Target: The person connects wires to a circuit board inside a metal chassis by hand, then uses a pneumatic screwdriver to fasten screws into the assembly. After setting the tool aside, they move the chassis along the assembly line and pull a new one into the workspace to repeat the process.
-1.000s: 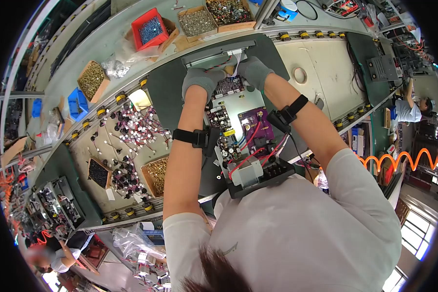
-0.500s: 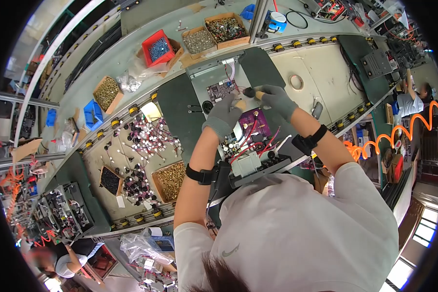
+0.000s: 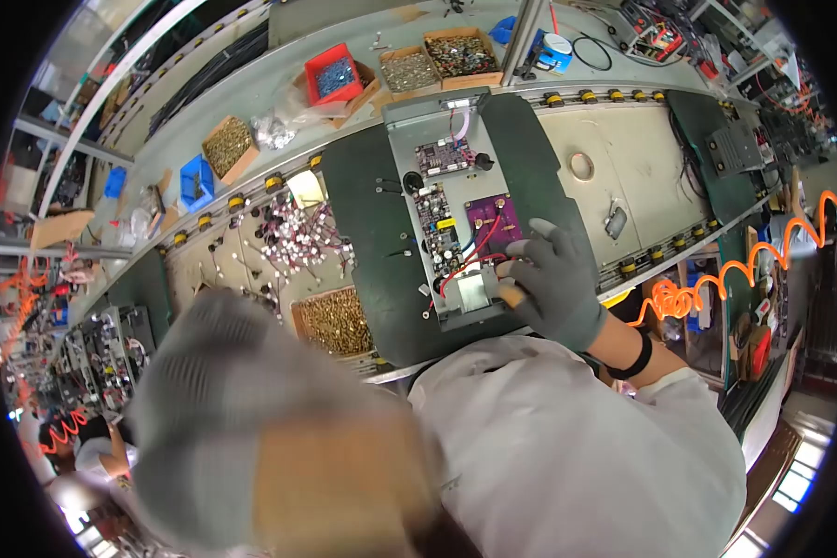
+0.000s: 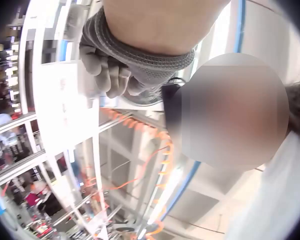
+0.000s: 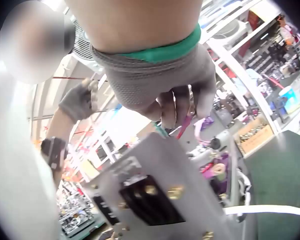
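My left hand (image 3: pixel 279 428), in a grey glove, is raised close in front of the head camera and blurred. The left wrist view shows the same gloved hand (image 4: pixel 110 75) with loosely bent fingers and nothing seen in them. Over the front right part of an opened metal chassis (image 3: pixel 462 316), my gloved right hand (image 3: pixel 558 284) has its fingers spread. Inside the chassis are a purple circuit board (image 3: pixel 482 214), a long board with a yellow part (image 3: pixel 440 223), and a small board (image 3: pixel 445 156) at the back. Red wires (image 3: pixel 470 259) run near the right fingertips.
A dark green mat (image 3: pixel 372 232) lies under the chassis. Left are a pile of wired connectors (image 3: pixel 302 232) and a box of brass fittings (image 3: pixel 333 321). Several part bins, including a red bin (image 3: pixel 333 74), stand along the back. A tape roll (image 3: pixel 581 166) lies to the right.
Both hands have left the back of the chassis, passing over its middle. The left has risen toward the head camera; the right has come back to the chassis's front right.
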Demonstrator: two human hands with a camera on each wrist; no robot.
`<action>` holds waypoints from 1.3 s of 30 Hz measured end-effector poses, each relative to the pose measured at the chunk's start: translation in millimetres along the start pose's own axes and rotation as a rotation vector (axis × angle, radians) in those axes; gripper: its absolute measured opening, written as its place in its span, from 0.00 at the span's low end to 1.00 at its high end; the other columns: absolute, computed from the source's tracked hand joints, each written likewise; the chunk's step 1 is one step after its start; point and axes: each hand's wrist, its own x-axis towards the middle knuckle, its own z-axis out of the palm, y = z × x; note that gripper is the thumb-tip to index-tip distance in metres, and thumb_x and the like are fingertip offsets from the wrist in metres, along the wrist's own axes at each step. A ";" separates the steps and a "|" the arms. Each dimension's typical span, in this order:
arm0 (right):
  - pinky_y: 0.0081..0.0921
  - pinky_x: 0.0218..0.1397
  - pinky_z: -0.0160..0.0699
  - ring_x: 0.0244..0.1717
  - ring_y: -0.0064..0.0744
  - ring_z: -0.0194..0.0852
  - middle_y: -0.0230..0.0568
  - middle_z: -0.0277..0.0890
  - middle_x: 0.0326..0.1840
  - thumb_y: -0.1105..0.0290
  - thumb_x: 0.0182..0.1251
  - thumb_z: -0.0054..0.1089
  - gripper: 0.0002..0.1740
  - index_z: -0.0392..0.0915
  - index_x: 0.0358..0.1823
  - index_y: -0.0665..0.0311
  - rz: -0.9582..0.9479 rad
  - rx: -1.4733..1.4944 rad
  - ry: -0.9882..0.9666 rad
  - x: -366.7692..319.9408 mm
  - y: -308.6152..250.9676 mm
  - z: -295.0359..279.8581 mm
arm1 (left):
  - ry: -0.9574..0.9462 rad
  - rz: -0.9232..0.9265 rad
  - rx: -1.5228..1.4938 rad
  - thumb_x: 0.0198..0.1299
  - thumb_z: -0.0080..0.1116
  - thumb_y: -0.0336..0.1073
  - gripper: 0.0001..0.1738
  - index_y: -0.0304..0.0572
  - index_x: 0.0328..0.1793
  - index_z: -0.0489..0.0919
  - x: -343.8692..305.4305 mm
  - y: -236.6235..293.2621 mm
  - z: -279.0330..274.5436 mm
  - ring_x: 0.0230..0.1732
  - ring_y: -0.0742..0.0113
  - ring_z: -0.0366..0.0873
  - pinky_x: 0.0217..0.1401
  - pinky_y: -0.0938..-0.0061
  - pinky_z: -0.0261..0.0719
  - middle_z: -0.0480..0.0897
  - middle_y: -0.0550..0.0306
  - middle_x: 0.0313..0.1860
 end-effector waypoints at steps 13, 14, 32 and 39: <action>0.48 0.57 0.61 0.51 0.49 0.63 0.42 0.68 0.43 0.54 0.52 0.62 0.18 0.75 0.38 0.59 -0.193 -0.052 0.000 -7.7 -41.2 45.1 | -0.205 0.036 0.264 0.57 0.47 0.41 0.07 0.50 0.31 0.69 -72.9 118.3 -31.5 0.23 0.72 0.65 0.28 0.76 0.62 0.69 0.66 0.23; 0.44 0.51 0.65 0.47 0.47 0.66 0.42 0.68 0.42 0.55 0.53 0.61 0.18 0.74 0.39 0.59 -0.148 -0.004 -0.096 -10.6 -42.3 48.7 | -0.230 0.044 0.284 0.57 0.47 0.42 0.07 0.51 0.30 0.68 -78.0 126.6 -48.6 0.22 0.72 0.65 0.28 0.75 0.61 0.68 0.67 0.22; 0.34 0.19 0.66 0.18 0.38 0.70 0.38 0.67 0.17 0.62 0.51 0.60 0.11 0.73 0.19 0.60 -0.107 0.065 0.056 0.6 9.8 38.8 | 0.732 -0.026 0.736 0.67 0.40 0.44 0.21 0.37 0.28 0.76 -143.0 -43.1 -24.7 0.19 0.70 0.71 0.23 0.76 0.69 0.77 0.55 0.21; 0.32 0.18 0.65 0.14 0.39 0.67 0.37 0.68 0.14 0.66 0.44 0.59 0.05 0.76 0.17 0.58 -0.179 -0.032 -0.009 -31.5 83.1 3.6 | -0.203 -0.778 0.492 0.60 0.49 0.43 0.16 0.46 0.48 0.79 -219.1 -240.3 21.6 0.32 0.59 0.80 0.37 0.69 0.76 0.81 0.51 0.33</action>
